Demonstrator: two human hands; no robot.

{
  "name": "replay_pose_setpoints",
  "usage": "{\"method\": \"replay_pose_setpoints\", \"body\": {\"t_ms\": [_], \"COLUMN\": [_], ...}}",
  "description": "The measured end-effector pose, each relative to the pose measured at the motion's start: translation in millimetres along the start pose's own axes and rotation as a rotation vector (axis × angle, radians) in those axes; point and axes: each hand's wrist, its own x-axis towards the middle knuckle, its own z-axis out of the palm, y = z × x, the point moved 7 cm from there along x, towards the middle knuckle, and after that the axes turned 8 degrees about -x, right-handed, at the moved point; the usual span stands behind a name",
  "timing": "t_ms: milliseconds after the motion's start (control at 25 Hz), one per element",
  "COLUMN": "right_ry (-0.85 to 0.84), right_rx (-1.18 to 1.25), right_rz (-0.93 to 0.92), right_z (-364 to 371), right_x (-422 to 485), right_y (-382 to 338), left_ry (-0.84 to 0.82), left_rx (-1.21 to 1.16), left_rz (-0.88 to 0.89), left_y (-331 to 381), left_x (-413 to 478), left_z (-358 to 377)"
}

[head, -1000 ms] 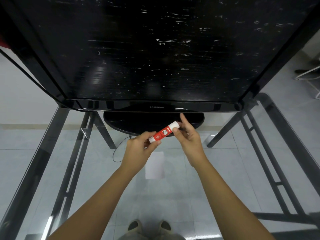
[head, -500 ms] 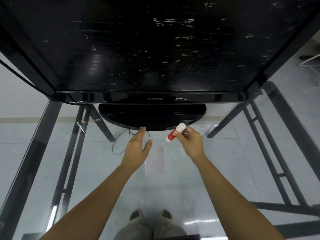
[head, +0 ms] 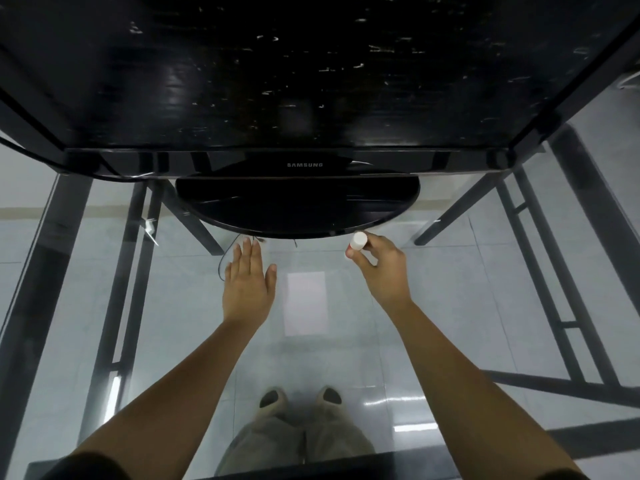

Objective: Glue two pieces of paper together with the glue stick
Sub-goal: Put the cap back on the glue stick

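Observation:
My right hand (head: 382,265) grips the glue stick (head: 357,241) near the front edge of the monitor base. Only the stick's white end shows, pointing up toward me; the red body is hidden inside my fingers. My left hand (head: 247,280) hovers flat with straight fingers over the glass table, holding nothing. Between the two hands a pale sheet of paper (head: 306,303) lies on the glass. I cannot tell whether it is one sheet or two stacked.
A black Samsung monitor (head: 304,98) fills the far half, its round base (head: 298,206) just beyond my hands. The glass table (head: 485,306) shows black frame legs, a cable (head: 221,261) and my shoes (head: 301,398) on the tiled floor below.
My left hand let go of the glue stick and moved left, opening flat. My right hand carried the stick to the right and turned it so the white end faces up.

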Motion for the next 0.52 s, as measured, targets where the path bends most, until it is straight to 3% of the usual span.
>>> {"method": "replay_pose_setpoints", "body": {"t_ms": [280, 520], "right_ry": [-0.007, -0.072], "right_rx": [-0.053, 0.029], "right_rz": [0.009, 0.053], "right_z": [3.6, 0.9], "right_x": [2.9, 0.7], "right_y": [5.6, 4.6], "left_ry": [-0.055, -0.059], "left_rx": [0.114, 0.046], "left_rz": [-0.031, -0.018], "left_y": [-13.1, -8.1], "left_x": [-1.9, -3.1], "left_z": [15.3, 8.2]}}
